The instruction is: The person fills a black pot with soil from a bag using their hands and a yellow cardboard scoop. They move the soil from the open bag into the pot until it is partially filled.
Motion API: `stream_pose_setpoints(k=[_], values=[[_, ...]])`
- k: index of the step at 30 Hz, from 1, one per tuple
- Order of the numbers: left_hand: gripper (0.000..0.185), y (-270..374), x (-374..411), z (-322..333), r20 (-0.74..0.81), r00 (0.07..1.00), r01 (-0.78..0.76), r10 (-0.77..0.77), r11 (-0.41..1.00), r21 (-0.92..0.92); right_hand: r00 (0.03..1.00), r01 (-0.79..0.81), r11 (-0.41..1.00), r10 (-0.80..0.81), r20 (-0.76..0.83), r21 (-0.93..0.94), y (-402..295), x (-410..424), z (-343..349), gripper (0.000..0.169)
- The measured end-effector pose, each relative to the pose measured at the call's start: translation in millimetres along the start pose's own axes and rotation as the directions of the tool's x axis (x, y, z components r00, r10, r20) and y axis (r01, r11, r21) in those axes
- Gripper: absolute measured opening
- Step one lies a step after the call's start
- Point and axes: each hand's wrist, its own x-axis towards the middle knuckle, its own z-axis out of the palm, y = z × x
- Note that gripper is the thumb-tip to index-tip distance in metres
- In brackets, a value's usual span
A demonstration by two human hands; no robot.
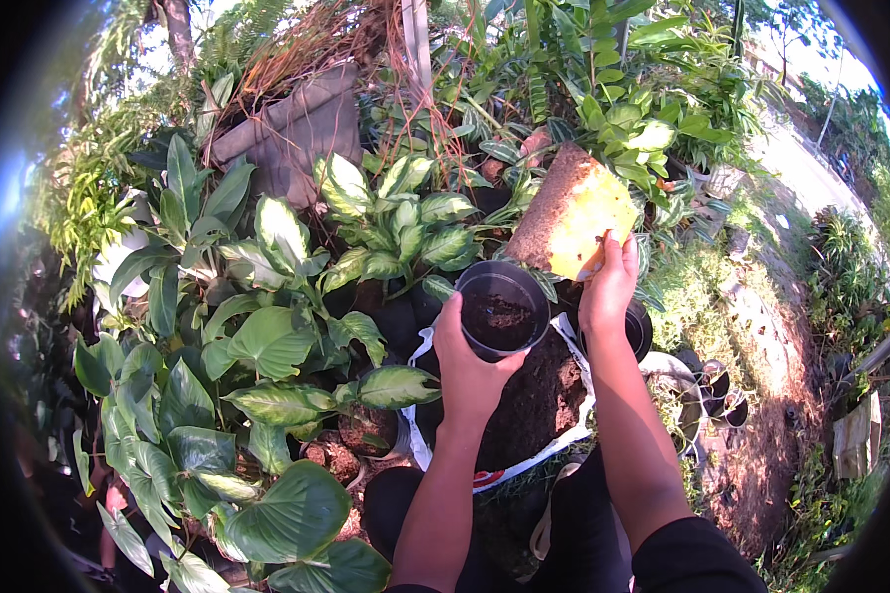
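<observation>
My left hand [471,363] grips a small black plastic pot [503,310] by its side, tilted so that its open top faces me, with a little dark soil inside. My right hand [610,285] pinches the lower right corner of a yellow sheet [593,222], whose left part is covered with brown soil; its exact kind cannot be told. Beneath both hands lies an open white sack [582,415] filled with dark soil [538,400]. Another black pot [638,330] is partly hidden behind my right forearm.
Variegated dumb cane plants [408,230] and broad-leaved plants [282,511] crowd the left and front. A large grey planter [297,133] with reddish stems stands behind. Several small pots [719,393] are on the ground at the right, beside a dirt path [764,459].
</observation>
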Motion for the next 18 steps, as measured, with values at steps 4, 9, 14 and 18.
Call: stream_pose_setpoints(k=[4,9,14,18], values=[[0.114,-2.1,-1.6,-0.1,-0.05,0.996,-0.057,0.07,0.974,0.219,0.998,-0.058,0.998,0.058,-0.037,-0.01,-2.2,7.5,-12.0,0.022],[0.113,-6.1,4.0,-0.2,-0.059,0.998,-0.02,0.024,0.998,0.061,0.995,-0.094,0.995,0.093,-0.018,-0.026,-4.9,10.3,-16.5,0.021],[0.112,-2.4,2.9,-1.3,-0.082,0.996,0.039,-0.045,0.997,-0.068,0.993,-0.115,0.993,0.116,-0.019,0.007,-0.2,7.7,-13.8,0.022],[0.111,-5.1,2.2,0.3,-0.056,0.998,-0.003,0.008,0.996,0.091,0.992,-0.127,0.992,0.127,-0.016,0.003,0.2,8.3,-14.7,0.022]])
